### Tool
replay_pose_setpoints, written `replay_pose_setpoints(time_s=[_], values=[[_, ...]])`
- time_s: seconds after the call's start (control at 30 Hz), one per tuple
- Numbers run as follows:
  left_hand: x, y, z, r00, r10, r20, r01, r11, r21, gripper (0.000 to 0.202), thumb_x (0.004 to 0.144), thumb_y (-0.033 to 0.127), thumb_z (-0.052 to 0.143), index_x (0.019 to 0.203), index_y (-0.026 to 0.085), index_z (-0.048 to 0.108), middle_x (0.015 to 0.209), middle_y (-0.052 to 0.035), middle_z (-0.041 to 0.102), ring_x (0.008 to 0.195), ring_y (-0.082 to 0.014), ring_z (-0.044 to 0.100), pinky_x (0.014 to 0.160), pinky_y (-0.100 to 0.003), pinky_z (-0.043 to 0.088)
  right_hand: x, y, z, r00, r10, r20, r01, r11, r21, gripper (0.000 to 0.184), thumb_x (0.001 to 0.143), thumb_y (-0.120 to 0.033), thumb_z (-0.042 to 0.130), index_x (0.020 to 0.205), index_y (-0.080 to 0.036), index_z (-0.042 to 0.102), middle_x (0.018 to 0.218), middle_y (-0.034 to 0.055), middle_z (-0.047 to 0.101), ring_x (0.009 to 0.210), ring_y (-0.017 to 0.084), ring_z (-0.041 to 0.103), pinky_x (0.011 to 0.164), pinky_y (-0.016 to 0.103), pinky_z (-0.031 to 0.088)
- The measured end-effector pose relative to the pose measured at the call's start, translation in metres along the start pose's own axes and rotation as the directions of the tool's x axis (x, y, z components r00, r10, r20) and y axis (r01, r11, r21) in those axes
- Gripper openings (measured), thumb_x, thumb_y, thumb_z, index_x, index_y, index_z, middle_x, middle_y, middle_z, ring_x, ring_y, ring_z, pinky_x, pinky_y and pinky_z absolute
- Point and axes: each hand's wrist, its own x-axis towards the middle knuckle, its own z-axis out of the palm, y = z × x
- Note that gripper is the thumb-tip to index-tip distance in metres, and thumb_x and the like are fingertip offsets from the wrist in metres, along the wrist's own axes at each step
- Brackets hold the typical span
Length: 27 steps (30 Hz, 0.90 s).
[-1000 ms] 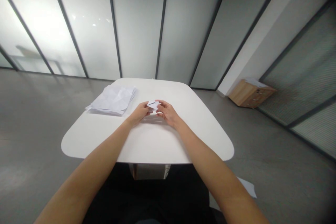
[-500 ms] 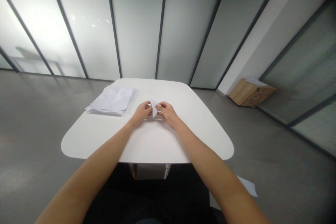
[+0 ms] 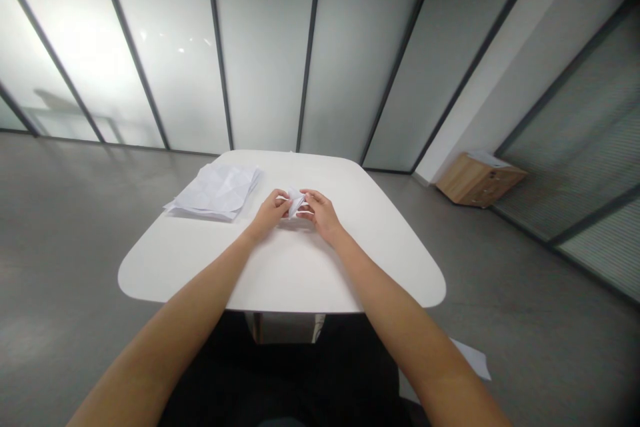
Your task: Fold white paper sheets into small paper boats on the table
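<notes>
Head view: folded paper [image 3: 297,203] pinched mid-frame.
Left hand [image 3: 271,213], right hand [image 3: 321,215] both closed on it; light, soft, hold by edges.

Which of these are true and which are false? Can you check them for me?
1. The left hand and the right hand both hold a small folded piece of white paper. True.
2. The stack of paper lies to the right of the hands. False: it lies to their left.
3. The white table has rounded corners. True.
4. The wooden drawer cabinet stands on the table. False: it stands on the floor by the wall.
</notes>
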Motion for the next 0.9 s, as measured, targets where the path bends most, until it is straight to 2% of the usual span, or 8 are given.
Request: replay_pose_setpoints(time_s=[0.1,0.23,0.4,0.47,0.57,0.7,0.83,0.9], values=[[-0.001,0.0,0.0,1.0,-0.006,-0.008,0.007,0.998,0.067,0.036,0.088,0.053,0.065,0.103,0.021,0.055,0.071,0.0025,0.067,0.064,-0.0126,0.064,0.066,-0.024,0.05,0.0,0.001,0.001,1.0,-0.025,0.019,0.026,0.997,-0.07,0.04,0.076,-0.045,0.079,0.109,-0.023,0.071,0.103,0.0032,0.069,0.075,0.014,0.068,0.068,0.032,0.063],[-0.003,-0.001,0.001,0.999,-0.025,-0.03,0.029,0.99,0.137,0.048,0.081,0.056,0.074,0.107,0.021,0.054,0.074,0.0004,0.071,0.065,-0.0142,0.065,0.062,-0.023,0.047,0.004,0.006,-0.001,0.996,-0.088,-0.001,0.085,0.971,-0.225,0.038,0.076,-0.043,0.079,0.106,-0.022,0.069,0.1,0.0033,0.07,0.074,0.015,0.068,0.065,0.033,0.064],[0.001,-0.005,-0.001,0.999,-0.007,-0.054,0.01,0.998,0.057,0.049,0.086,0.061,0.067,0.108,0.022,0.048,0.073,0.002,0.07,0.063,-0.0126,0.063,0.066,-0.025,0.05,0.007,0.012,-0.009,0.988,-0.141,-0.056,0.103,0.893,-0.437,0.028,0.081,-0.043,0.074,0.099,-0.022,0.073,0.093,0.0044,0.071,0.077,0.017,0.067,0.065,0.033,0.063],[0.003,-0.005,-0.002,0.999,0.008,-0.045,-0.006,0.999,0.035,0.048,0.088,0.06,0.064,0.112,0.022,0.048,0.077,0.0013,0.071,0.067,-0.0131,0.065,0.069,-0.026,0.052,0.008,0.011,-0.012,0.982,-0.177,-0.07,0.118,0.855,-0.505,0.029,0.087,-0.049,0.068,0.097,-0.023,0.075,0.1,0.0062,0.072,0.086,0.019,0.067,0.07,0.034,0.061],[0.003,-0.005,-0.004,0.997,0.052,-0.047,-0.043,0.984,0.175,0.043,0.086,0.052,0.068,0.112,0.02,0.054,0.077,0.0006,0.069,0.069,-0.0146,0.065,0.068,-0.026,0.051,0.01,0.009,-0.015,0.96,-0.268,-0.079,0.179,0.808,-0.561,0.038,0.091,-0.057,0.06,0.088,-0.023,0.077,0.106,0.0074,0.071,0.102,0.023,0.064,0.087,0.037,0.057],[0.002,-0.006,-0.007,0.993,0.093,-0.07,-0.064,0.938,0.342,0.033,0.083,0.046,0.072,0.099,0.019,0.064,0.072,0.0011,0.065,0.066,-0.0156,0.062,0.062,-0.025,0.048,0.009,0.005,-0.016,0.942,-0.335,-0.039,0.233,0.731,-0.641,0.035,0.086,-0.057,0.066,0.083,-0.024,0.077,0.099,0.0068,0.072,0.099,0.022,0.063,0.1,0.038,0.048],[0.003,-0.008,-0.007,0.995,0.068,-0.066,-0.044,0.948,0.314,0.033,0.081,0.046,0.073,0.1,0.019,0.067,0.069,0.002,0.063,0.062,-0.0147,0.06,0.06,-0.024,0.051,0.007,0.003,-0.016,0.964,-0.26,0.048,0.223,0.705,-0.673,0.035,0.092,-0.046,0.053,0.078,-0.022,0.074,0.082,0.0023,0.071,0.087,0.021,0.063,0.088,0.032,0.048],[0.003,-0.008,-0.006,0.998,0.052,-0.044,-0.039,0.962,0.271,0.035,0.083,0.048,0.072,0.102,0.019,0.068,0.072,0.0007,0.064,0.064,-0.015,0.062,0.061,-0.025,0.053,0.005,0.003,-0.016,0.967,-0.24,0.081,0.227,0.678,-0.699,0.031,0.09,-0.041,0.053,0.078,-0.021,0.073,0.076,0.0003,0.069,0.078,0.019,0.061,0.08,0.03,0.049]])
